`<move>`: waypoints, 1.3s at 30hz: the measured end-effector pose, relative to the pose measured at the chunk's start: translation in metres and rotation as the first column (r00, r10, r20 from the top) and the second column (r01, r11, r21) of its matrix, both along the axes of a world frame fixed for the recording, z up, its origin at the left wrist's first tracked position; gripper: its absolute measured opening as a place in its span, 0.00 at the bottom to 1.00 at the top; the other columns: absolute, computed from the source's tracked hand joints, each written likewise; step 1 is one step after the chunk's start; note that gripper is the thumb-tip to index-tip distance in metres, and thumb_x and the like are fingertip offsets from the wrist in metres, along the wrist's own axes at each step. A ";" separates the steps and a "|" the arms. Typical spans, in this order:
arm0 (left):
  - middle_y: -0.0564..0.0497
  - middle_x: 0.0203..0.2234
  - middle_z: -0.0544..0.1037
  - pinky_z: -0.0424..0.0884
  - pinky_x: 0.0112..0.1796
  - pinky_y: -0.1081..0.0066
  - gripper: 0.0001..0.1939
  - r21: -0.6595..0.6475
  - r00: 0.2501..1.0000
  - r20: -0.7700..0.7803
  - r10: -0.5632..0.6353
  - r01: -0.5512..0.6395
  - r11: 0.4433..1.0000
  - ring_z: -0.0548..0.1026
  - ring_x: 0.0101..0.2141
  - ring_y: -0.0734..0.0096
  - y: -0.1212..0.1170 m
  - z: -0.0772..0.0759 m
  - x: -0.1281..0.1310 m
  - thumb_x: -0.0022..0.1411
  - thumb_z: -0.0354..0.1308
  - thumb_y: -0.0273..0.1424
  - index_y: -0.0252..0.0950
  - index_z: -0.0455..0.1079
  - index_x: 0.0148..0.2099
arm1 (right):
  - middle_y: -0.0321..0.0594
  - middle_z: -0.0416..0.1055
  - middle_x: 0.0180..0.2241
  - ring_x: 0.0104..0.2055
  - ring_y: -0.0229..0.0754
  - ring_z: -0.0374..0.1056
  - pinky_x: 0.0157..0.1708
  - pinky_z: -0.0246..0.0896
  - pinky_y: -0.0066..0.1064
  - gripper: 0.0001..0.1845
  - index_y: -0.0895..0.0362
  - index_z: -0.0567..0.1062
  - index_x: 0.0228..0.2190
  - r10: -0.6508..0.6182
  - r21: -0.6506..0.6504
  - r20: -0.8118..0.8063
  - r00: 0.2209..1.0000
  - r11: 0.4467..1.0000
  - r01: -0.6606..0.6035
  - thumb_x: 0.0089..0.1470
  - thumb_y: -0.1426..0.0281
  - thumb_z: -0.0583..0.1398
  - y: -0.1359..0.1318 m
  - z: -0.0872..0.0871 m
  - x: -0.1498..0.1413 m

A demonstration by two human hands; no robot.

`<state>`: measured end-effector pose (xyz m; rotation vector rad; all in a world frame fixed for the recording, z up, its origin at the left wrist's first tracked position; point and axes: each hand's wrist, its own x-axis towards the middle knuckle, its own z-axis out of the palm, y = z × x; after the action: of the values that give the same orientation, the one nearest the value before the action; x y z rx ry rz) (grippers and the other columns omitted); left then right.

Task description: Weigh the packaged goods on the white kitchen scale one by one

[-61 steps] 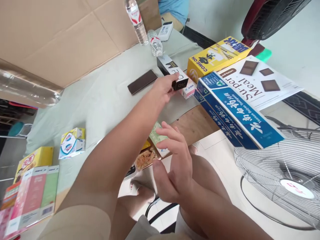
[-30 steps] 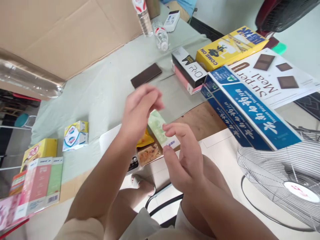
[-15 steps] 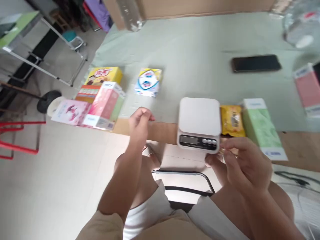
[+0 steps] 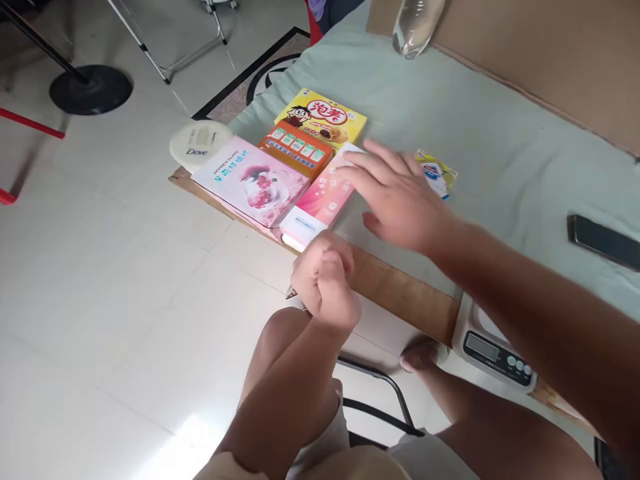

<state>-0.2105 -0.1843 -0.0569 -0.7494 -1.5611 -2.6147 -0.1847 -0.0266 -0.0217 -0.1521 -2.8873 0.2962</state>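
Reaching over the cloth, your right hand (image 4: pixel 400 197) has its fingers spread and slightly bent, nothing in its grasp, the tips at the long pink-and-white carton (image 4: pixel 327 193); whether they touch it, you cannot tell from here. Your left hand (image 4: pixel 327 280) is curled into a rounded fist below that carton's near end, and you cannot tell whether it encloses anything.

The carton, smooth and straight-edged, lies near the table's edge, just beside a broad, flat pink box (image 4: pixel 255 183) printed with a dessert. Behind these sit an orange box (image 4: pixel 299 150) and a glossy yellow box (image 4: pixel 320 119); a rounded cream-coloured Dove pack (image 4: pixel 197 143) lies at the corner. Past your right hand, a small carton (image 4: pixel 439 175) is partly hidden on the softly creased green cloth (image 4: pixel 520 180). A plastic-cased scale (image 4: pixel 500 360) lies near your right forearm.
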 end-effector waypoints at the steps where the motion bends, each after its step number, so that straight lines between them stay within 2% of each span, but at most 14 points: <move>1: 0.55 0.18 0.60 0.55 0.24 0.67 0.23 0.005 1.000 0.002 -0.005 0.005 1.000 0.60 0.21 0.73 -0.002 0.000 -0.003 0.75 0.49 0.36 0.38 0.58 0.25 | 0.42 0.67 0.70 0.76 0.62 0.55 0.73 0.48 0.67 0.38 0.50 0.71 0.62 0.057 0.005 0.022 0.998 0.998 -0.057 0.51 0.83 0.58 0.006 -0.001 -0.016; 4: 0.55 0.18 0.59 0.53 0.23 0.67 0.22 0.062 0.994 -0.110 0.026 -0.020 0.998 0.59 0.20 0.74 -0.008 -0.001 -0.008 0.77 0.48 0.34 0.38 0.57 0.26 | 0.41 0.74 0.64 0.76 0.61 0.55 0.74 0.40 0.71 0.37 0.48 0.71 0.62 0.165 0.038 0.091 0.982 0.985 -0.169 0.52 0.82 0.59 0.020 -0.001 -0.045; 8: 0.55 0.17 0.59 0.55 0.24 0.66 0.19 0.108 0.951 -0.287 0.111 -0.083 0.991 0.59 0.20 0.73 -0.010 0.001 -0.005 0.75 0.49 0.33 0.38 0.58 0.28 | 0.44 0.76 0.55 0.62 0.58 0.70 0.70 0.52 0.64 0.27 0.52 0.77 0.53 0.141 0.152 0.190 0.972 0.974 -0.171 0.52 0.79 0.59 0.024 0.006 -0.041; 11: 0.54 0.17 0.60 0.59 0.26 0.63 0.18 0.106 0.923 -0.332 0.194 -0.168 0.980 0.60 0.20 0.71 -0.007 0.005 0.000 0.73 0.49 0.34 0.39 0.58 0.28 | 0.46 0.76 0.52 0.53 0.54 0.75 0.63 0.65 0.56 0.21 0.53 0.78 0.49 0.028 0.260 0.176 0.984 0.963 -0.074 0.54 0.76 0.59 0.018 0.013 -0.003; 14: 0.54 0.18 0.61 0.59 0.27 0.62 0.17 0.123 0.907 -0.326 0.268 -0.240 0.963 0.61 0.21 0.68 -0.003 0.007 0.005 0.72 0.49 0.35 0.40 0.59 0.28 | 0.47 0.77 0.52 0.53 0.54 0.76 0.60 0.70 0.52 0.21 0.51 0.77 0.52 -0.085 0.330 -0.019 0.996 0.940 0.086 0.58 0.76 0.59 0.008 0.016 0.069; 17: 0.53 0.19 0.63 0.60 0.28 0.61 0.17 0.049 0.932 -0.348 0.101 -0.089 0.995 0.63 0.23 0.66 0.002 0.006 0.011 0.74 0.48 0.36 0.41 0.60 0.30 | 0.50 0.76 0.52 0.61 0.58 0.74 0.56 0.75 0.51 0.24 0.51 0.74 0.55 -0.166 0.346 -0.181 0.969 0.912 0.221 0.57 0.77 0.62 0.003 0.010 0.161; 19: 0.53 0.21 0.65 0.61 0.29 0.62 0.17 -0.076 0.931 -0.334 -0.150 0.132 0.988 0.64 0.24 0.67 0.007 0.005 0.020 0.76 0.47 0.37 0.41 0.60 0.31 | 0.49 0.76 0.50 0.63 0.61 0.73 0.57 0.75 0.54 0.22 0.51 0.76 0.53 -0.229 0.345 -0.221 0.948 0.891 0.296 0.57 0.76 0.62 0.006 0.004 0.216; 22: 0.53 0.22 0.66 0.65 0.31 0.64 0.17 -0.314 0.811 -0.190 -0.554 0.484 0.817 0.66 0.27 0.67 0.020 0.004 0.044 0.76 0.47 0.38 0.41 0.61 0.32 | 0.48 0.78 0.49 0.65 0.62 0.71 0.61 0.73 0.59 0.19 0.51 0.79 0.49 -0.317 0.299 -0.149 0.937 0.889 0.348 0.57 0.74 0.59 0.017 -0.007 0.271; 24: 0.53 0.24 0.69 0.67 0.34 0.64 0.15 -0.428 0.705 -0.120 -0.699 0.599 0.677 0.69 0.29 0.66 0.033 0.005 0.066 0.74 0.48 0.39 0.41 0.62 0.33 | 0.49 0.79 0.52 0.68 0.61 0.68 0.65 0.69 0.59 0.21 0.51 0.81 0.50 -0.399 0.242 -0.039 0.916 0.886 0.396 0.58 0.75 0.57 0.026 -0.012 0.286; 27: 0.52 0.27 0.73 0.70 0.39 0.64 0.12 -0.543 0.631 -0.142 -0.763 0.595 0.593 0.73 0.33 0.65 0.055 0.004 0.097 0.69 0.51 0.39 0.41 0.64 0.33 | 0.46 0.76 0.60 0.74 0.57 0.61 0.69 0.63 0.59 0.32 0.49 0.79 0.57 -0.487 0.162 0.103 0.867 0.868 0.469 0.57 0.82 0.53 0.035 -0.013 0.292; 30: 0.51 0.30 0.75 0.72 0.41 0.64 0.10 -0.629 0.624 -0.169 -0.763 0.528 0.570 0.74 0.35 0.64 0.073 0.001 0.116 0.67 0.51 0.36 0.41 0.66 0.33 | 0.44 0.73 0.65 0.75 0.55 0.59 0.71 0.56 0.62 0.34 0.48 0.75 0.62 -0.604 0.127 0.022 0.797 0.792 0.597 0.61 0.82 0.49 0.028 -0.010 0.299; 33: 0.49 0.33 0.77 0.74 0.43 0.62 0.06 -0.698 0.647 -0.176 -0.741 0.449 0.558 0.75 0.38 0.61 0.085 -0.004 0.123 0.66 0.54 0.34 0.41 0.68 0.35 | 0.50 0.78 0.59 0.69 0.55 0.67 0.71 0.56 0.62 0.24 0.53 0.78 0.57 -0.747 0.007 -0.192 0.637 0.648 0.762 0.66 0.74 0.50 0.009 -0.016 0.312; 36: 0.46 0.40 0.80 0.73 0.51 0.55 0.06 -0.763 0.678 -0.189 -0.710 0.355 0.541 0.75 0.47 0.54 0.091 -0.011 0.123 0.65 0.58 0.36 0.41 0.74 0.40 | 0.49 0.82 0.50 0.61 0.55 0.75 0.71 0.55 0.62 0.17 0.54 0.80 0.48 -0.840 -0.177 -0.268 0.471 0.524 0.833 0.68 0.68 0.52 -0.014 -0.031 0.321; 39: 0.45 0.49 0.80 0.69 0.61 0.50 0.14 -0.777 0.668 -0.197 -0.718 0.340 0.530 0.74 0.56 0.50 0.094 -0.016 0.119 0.67 0.60 0.44 0.43 0.80 0.48 | 0.45 0.84 0.47 0.61 0.54 0.76 0.76 0.45 0.64 0.18 0.54 0.79 0.49 -0.844 -0.281 -0.216 0.491 0.536 0.796 0.69 0.65 0.52 -0.036 -0.041 0.319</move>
<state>-0.0911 -0.0900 -0.0733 -2.1058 -2.3771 -1.6691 0.1342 -0.0626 -0.0629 -1.3385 -2.1079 0.2924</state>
